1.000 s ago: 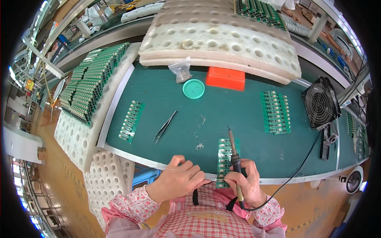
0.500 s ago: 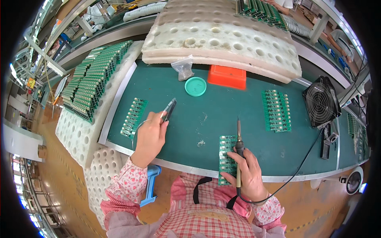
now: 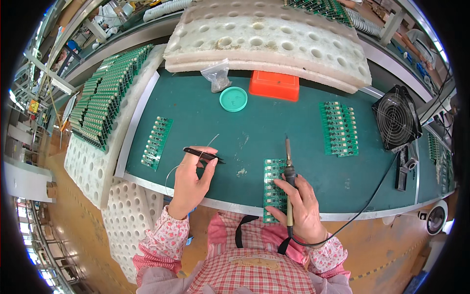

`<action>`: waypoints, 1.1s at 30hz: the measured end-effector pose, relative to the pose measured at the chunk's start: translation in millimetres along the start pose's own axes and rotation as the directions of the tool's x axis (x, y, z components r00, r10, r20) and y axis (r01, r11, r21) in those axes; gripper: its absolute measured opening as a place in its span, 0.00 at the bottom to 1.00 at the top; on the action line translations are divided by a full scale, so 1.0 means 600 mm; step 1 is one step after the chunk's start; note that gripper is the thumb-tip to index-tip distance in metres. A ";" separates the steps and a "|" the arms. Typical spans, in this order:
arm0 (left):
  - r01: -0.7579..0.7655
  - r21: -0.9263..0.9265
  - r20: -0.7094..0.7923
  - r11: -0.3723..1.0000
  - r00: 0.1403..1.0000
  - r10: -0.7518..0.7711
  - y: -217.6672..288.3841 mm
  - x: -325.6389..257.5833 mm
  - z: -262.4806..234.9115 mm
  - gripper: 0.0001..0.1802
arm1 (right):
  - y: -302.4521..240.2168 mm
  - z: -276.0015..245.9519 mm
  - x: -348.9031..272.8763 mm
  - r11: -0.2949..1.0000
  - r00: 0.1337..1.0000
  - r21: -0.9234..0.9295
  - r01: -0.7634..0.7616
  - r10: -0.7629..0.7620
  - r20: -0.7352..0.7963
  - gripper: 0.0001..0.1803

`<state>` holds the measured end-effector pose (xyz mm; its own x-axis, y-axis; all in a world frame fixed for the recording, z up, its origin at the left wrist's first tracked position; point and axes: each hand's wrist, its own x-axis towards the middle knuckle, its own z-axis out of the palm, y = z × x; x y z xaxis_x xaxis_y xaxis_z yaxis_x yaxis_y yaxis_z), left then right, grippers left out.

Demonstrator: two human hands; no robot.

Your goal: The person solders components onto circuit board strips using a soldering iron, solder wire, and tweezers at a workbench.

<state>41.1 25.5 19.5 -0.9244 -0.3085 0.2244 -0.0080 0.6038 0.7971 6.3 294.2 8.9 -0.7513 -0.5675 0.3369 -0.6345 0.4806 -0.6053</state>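
Observation:
My left hand [image 3: 190,183] is closed on black tweezers [image 3: 201,155], which point right across the table. A thin strand of solder wire [image 3: 212,141] also runs through that hand and loops down beside the wrist. My right hand [image 3: 307,213] grips a soldering iron [image 3: 290,172], its tip pointing away from me. Under the index finger and thumb of that hand lies a green circuit board strip [image 3: 270,191] at the table's near edge; whether they press on it I cannot tell. Tiny pale parts [image 3: 242,172] are scattered between my hands.
Circuit boards lie at left [image 3: 157,142] and right [image 3: 339,128]. A green round lid [image 3: 233,100], plastic bag [image 3: 217,77] and red box [image 3: 274,86] sit behind. White foam blocks [image 3: 264,51] line the back. A black fan [image 3: 395,119] stands right; the iron's cord [image 3: 364,211] trails there.
My left hand has swung the tweezers from pointing away to pointing right, and moved slightly nearer the loose parts. My right hand keeps its grip on the iron. The whole view has shifted a little.

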 end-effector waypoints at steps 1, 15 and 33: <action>0.001 0.001 0.000 1.000 1.000 -0.001 0.001 0.001 0.000 0.09 | 0.001 0.000 -0.001 1.000 1.000 -0.003 -0.003 0.003 -0.004 0.36; -0.528 0.477 0.320 0.702 0.849 0.421 0.066 -0.006 -0.002 0.19 | -0.040 -0.015 0.092 0.965 0.973 -0.145 0.217 -0.226 -0.048 0.21; -0.300 0.238 0.157 0.924 0.950 0.269 0.010 -0.017 -0.024 0.08 | -0.011 0.006 0.058 0.998 0.984 -0.053 0.039 -0.048 -0.174 0.14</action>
<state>56.1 21.4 30.0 -0.9404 -0.0159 0.3398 0.1795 0.8254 0.5353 -15.1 269.0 22.3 -0.7403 -0.4648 0.4858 -0.6721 0.4930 -0.5525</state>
